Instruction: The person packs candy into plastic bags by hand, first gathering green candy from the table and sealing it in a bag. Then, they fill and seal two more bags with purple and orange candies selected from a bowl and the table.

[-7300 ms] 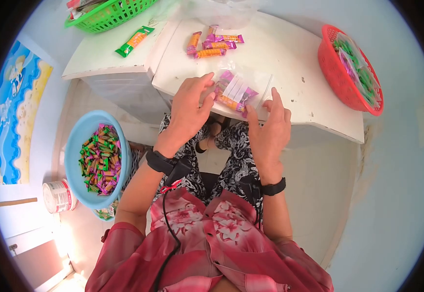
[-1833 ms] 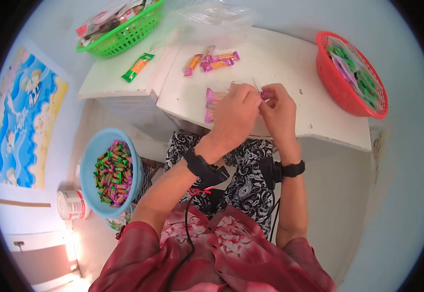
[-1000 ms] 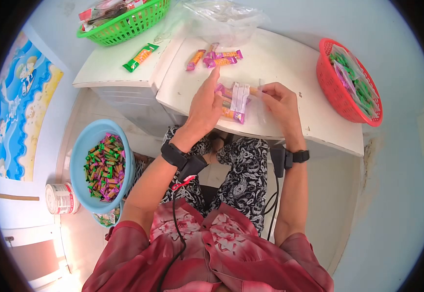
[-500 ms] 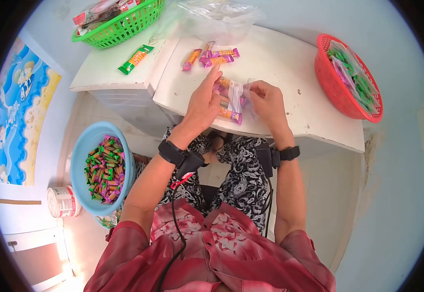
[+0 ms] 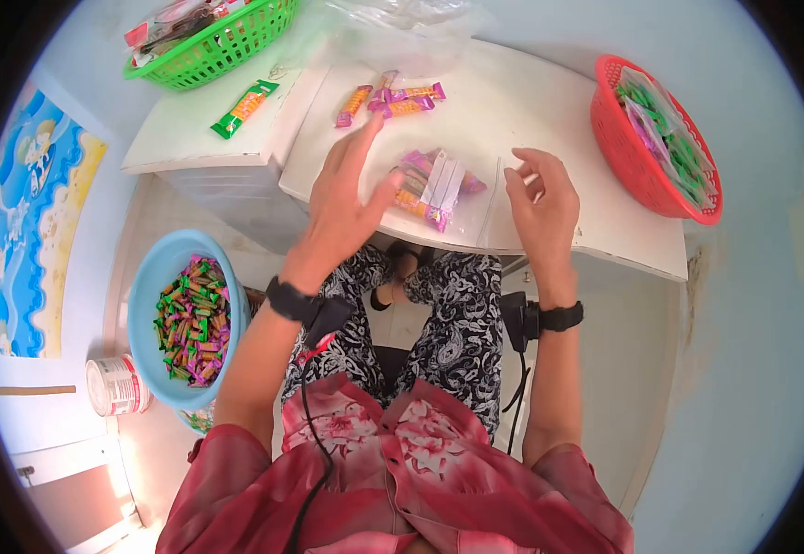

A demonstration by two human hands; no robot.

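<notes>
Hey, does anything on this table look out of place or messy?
One green bar lies alone on the side table, apart from the loose bars. The red basket seems to overhang the main table at right. Nothing spilled.

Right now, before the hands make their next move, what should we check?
1. Clear bag of candies flat on the white table: ok.
2. Bag's opening shut: cannot tell.
3. Left hand free: ok, open, holding nothing.
4. Right hand free: ok, open beside the bag.
5. Bag well back from the table's near edge: not ok, it lies close to it.
6. Loose candy bars beyond the bag: ok, probably within reach.
</notes>
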